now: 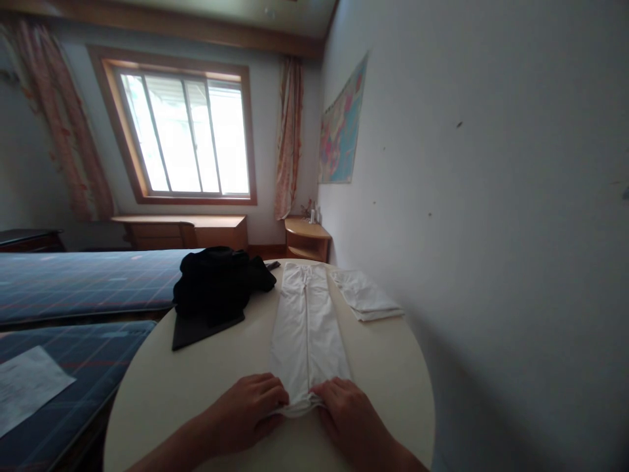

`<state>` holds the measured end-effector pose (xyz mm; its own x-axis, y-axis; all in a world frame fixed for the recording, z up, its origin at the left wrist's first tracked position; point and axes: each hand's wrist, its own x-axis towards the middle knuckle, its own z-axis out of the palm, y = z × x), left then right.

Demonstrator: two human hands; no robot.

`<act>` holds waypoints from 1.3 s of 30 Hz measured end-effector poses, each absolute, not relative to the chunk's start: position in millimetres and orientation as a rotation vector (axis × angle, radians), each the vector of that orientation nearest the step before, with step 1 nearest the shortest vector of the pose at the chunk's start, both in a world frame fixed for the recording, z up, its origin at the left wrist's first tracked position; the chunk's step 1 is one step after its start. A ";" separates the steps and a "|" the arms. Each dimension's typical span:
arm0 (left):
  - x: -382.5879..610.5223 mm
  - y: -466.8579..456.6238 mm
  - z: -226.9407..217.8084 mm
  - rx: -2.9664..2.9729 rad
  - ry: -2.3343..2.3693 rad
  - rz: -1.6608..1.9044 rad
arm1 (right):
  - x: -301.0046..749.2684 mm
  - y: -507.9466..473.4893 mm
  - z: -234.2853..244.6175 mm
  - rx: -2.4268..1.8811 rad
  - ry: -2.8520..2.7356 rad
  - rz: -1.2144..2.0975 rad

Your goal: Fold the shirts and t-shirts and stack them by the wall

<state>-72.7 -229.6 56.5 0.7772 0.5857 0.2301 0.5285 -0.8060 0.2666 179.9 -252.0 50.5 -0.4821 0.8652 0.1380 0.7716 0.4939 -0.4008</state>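
A white garment point(308, 328) lies lengthwise on the round cream table point(147, 406), folded into a long strip with a seam or gap down its middle. Its kind is not clear from here. My left hand point(258, 403) pinches the left corner of the near edge between thumb and fingers. At the right of the same edge, my right hand point(346, 413) is closed on the cloth, its thumb mostly hidden. Between the hands the near edge is bunched and slightly lifted.
A second folded white garment point(368, 296) lies right of the strip, near the wall point(491, 262). At the back left of the table sits a heap of black clothing point(216, 282) on a dark flat item point(206, 331). Plaid mattresses point(88, 282) stand left, one bearing a paper sheet point(32, 387).
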 end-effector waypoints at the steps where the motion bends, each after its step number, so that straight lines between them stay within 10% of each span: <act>1: -75.3 -229.1 57.5 2.781 0.835 0.424 | 180.9 -250.6 52.7 -1.390 -2.402 0.436; 24: -87.9 -240.4 82.4 2.523 0.789 0.399 | 235.0 -257.7 103.3 -1.051 -2.719 0.696; 39: -64.1 -117.2 113.4 2.348 1.170 1.019 | 225.0 -103.2 135.3 -1.123 -2.260 0.419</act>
